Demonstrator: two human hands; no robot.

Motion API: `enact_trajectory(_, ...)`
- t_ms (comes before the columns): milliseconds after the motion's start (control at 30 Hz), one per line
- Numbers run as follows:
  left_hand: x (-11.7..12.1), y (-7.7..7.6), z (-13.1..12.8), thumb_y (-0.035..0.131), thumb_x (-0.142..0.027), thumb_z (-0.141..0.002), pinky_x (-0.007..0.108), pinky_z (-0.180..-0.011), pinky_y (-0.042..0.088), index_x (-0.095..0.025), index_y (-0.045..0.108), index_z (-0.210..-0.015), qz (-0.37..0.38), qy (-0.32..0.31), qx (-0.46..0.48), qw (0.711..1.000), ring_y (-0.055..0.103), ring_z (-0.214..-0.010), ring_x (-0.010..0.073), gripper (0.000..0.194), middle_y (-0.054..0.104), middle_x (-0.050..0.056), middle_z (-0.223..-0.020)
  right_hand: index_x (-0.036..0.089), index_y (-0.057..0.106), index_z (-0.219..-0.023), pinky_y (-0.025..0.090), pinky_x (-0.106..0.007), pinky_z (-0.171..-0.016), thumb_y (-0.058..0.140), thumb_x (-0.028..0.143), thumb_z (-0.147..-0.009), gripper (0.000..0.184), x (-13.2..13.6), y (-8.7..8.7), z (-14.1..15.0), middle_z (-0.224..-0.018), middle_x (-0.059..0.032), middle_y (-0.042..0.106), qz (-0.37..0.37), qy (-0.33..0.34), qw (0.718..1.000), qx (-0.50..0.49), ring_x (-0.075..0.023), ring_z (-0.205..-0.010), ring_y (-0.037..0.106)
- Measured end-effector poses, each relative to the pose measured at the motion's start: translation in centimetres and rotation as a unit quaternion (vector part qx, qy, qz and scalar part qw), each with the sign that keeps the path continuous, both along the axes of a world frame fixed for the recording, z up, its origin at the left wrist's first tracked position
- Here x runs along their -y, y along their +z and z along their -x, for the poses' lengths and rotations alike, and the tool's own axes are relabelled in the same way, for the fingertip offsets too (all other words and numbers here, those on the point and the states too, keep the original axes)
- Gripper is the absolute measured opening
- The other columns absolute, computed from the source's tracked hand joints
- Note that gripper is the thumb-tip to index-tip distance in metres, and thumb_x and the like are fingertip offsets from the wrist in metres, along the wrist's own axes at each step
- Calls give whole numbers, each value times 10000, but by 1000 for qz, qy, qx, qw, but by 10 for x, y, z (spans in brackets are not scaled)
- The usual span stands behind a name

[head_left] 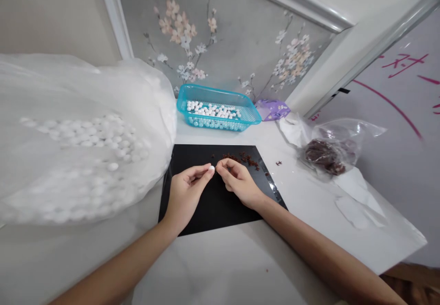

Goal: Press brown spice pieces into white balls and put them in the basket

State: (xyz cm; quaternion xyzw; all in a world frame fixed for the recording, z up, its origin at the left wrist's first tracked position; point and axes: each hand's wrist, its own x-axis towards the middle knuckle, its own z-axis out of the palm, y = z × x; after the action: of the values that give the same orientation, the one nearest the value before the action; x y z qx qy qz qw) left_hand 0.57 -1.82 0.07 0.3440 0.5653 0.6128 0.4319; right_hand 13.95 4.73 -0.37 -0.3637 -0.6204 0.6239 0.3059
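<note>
Between the thumb and fingers of my left hand (187, 193) is a small white ball (212, 169). My right hand (240, 183) is closed in a pinch close beside the ball; whatever its fingertips hold is too small to make out. Both hands are above a black mat (213, 209) on the white table. Small brown star-shaped pieces (252, 162) lie in a loose pile on the mat's far right part, just beyond my right hand. One more brown piece (278, 163) lies off the mat to the right.
A large translucent bag (137, 89) of white balls fills the left side. Behind the mat, a blue basket (223, 95) contains many more balls. A purple packet (275, 109), a clear bag (343, 135) of brown pieces and white paper (360, 195) are at the right.
</note>
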Motion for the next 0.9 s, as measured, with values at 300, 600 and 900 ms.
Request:
enact_trajectory(300,0,2,1,746,-341,-680,255,-837,536,-204,738,-851,8,-14,7,1000,682,-886,176,219,748,26,-897,182,517,-793,202,-177,-396,586,473,-817,300,-2,-2,-1,-579,78,312,-11,-1,1000,-4,-35,-458,246)
enact_trajectory(600,2,3,2,750,-344,-681,216,-814,533,-201,739,-858,13,-23,16,1000,684,-843,152,228,749,21,-855,170,541,-786,196,-179,-394,608,456,-812,295,-3,-6,-2,-582,75,348,-14,-5,1000,-6,-22,-448,263)
enact_trajectory(900,0,3,2,756,-334,-673,210,-792,536,-205,743,-849,1,-31,23,999,685,-821,146,219,750,15,-839,169,542,-775,204,-178,-395,626,458,-794,301,-2,-2,-3,-578,75,356,-7,-7,1000,-11,-31,-460,277)
